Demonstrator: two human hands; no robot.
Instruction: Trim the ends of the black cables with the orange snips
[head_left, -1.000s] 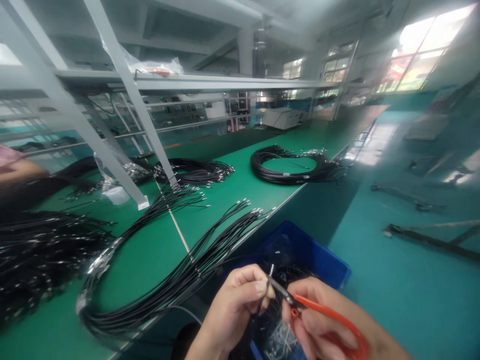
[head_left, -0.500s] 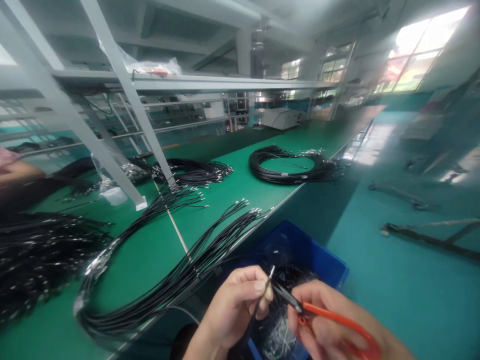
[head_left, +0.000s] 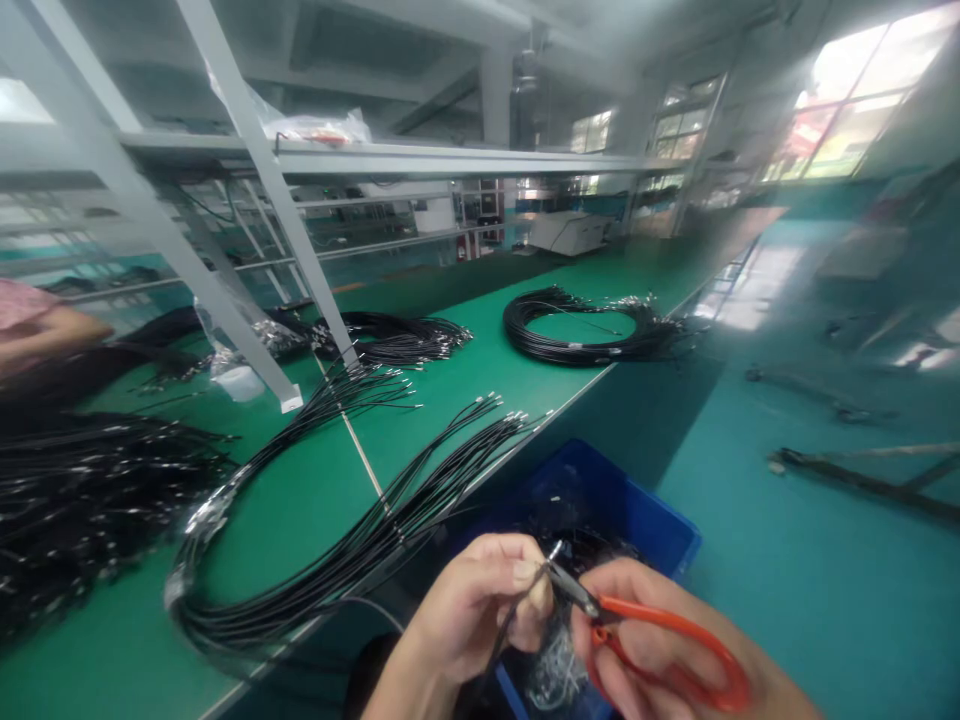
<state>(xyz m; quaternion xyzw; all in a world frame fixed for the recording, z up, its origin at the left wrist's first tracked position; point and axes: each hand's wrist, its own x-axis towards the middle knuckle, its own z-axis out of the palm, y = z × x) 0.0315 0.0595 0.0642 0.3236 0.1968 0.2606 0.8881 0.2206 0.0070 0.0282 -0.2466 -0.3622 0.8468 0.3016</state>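
Note:
My left hand (head_left: 487, 600) pinches a black cable (head_left: 508, 622) between thumb and fingers, close to its silvery end. In my right hand (head_left: 637, 610) is a pair of scissors (head_left: 667, 615) with orange handles, fingers wrapped around the loops. The dark blades point left and touch the cable just below its metal tip; whether they cut into it I cannot tell. Beneath both hands stands a blue bin (head_left: 660, 535) with black and clear scraps inside. A bundle of black cables (head_left: 300, 610) with silvery ends curves over the green table (head_left: 315, 490) left of my hands.
Farther along the table lies a coiled cable bundle (head_left: 577, 350). A loose cable pile (head_left: 97, 510) covers the near left, beside another person's arm (head_left: 67, 335). White shelf posts (head_left: 315, 290) rise from the table. A wheeled stand (head_left: 862, 480) is on the floor at right.
The scissors have moved slightly left and their blades have come onto the cable near its tip. The cable end has tilted a little to the right. The view has shifted slightly.

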